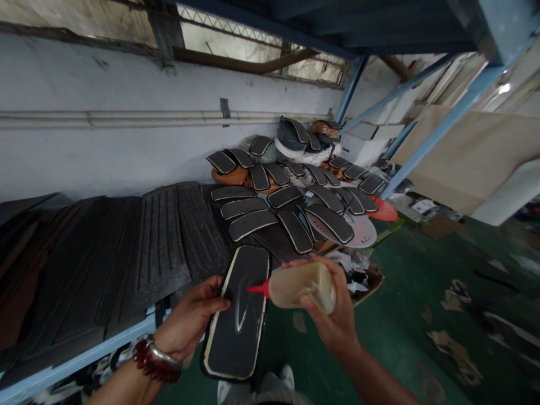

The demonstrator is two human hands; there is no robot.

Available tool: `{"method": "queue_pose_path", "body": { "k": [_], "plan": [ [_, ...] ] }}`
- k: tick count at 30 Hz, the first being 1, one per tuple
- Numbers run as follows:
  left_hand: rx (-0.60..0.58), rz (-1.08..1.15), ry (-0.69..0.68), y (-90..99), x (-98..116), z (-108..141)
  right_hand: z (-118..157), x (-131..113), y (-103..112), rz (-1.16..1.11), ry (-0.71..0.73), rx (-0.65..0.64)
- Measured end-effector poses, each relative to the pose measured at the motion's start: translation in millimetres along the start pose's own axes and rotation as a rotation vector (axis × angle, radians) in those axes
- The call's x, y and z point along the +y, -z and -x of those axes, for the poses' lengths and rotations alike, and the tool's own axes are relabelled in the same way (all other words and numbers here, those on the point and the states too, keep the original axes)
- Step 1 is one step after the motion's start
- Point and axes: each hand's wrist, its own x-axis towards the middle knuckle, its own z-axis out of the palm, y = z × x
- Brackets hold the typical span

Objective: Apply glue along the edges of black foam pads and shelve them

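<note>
Right hand (pixel 327 306) — pale-liquid bottle (pixel 301 288), red nozzle (pixel 257 289) at black sole (pixel 238 315) in left hand (pixel 189 318)

The glue bottle (pixel 301 287) is partly hidden; shoes (pixel 287 378) cut off below.

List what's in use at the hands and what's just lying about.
In use: left hand holding a black round-ended pad with cream edging; right hand holding a cream plastic bottle with red nozzle.

Lying about: heap of similar black cream-edged pads; ribbed dark rubber sheets; blue metal shelf rail; white wall pipes.
</note>
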Motion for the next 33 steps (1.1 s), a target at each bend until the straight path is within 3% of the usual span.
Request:
{"method": "queue_pose_path", "body": {
  "k": [3, 6, 12, 17, 23, 29, 33],
  "plan": [
    [0.031, 0.031, -0.007, 0.9, -1.9, -4.2, 10.8, 14.3, 2.4, -0.265, -0.326, 0.042],
    [0.108, 0.107, -0.015, -0.5, -10.6, -10.2, 10.9, 24.3, 21.4, -0.555, -0.620, 0.236],
    [0.343, 0.417, 0.039, -26.1, -49.6, -41.3, 13.9, 13.3, 95.4, -0.759, -0.556, 0.792],
    [0.386, 0.647, 0.023, -73.0, -59.0, -86.2, 40.9, 6.0, 147.3, -0.809, -0.592, 1.065],
    [0.464, 0.693, -0.071, -109.6, -58.2, -135.9, 63.4, 6.9, 196.9, -0.795, -0.653, 1.214],
    [0.588, 0.702, -0.134, -116.1, -70.8, -171.4, 63.8, 7.5, 242.9, -0.756, -0.745, 1.217],
    [0.672, 0.724, -0.209, -118.1, -78.8, -198.4, 54.1, 6.9, 259.8, -0.739, -0.795, 1.210]
  ]
}}
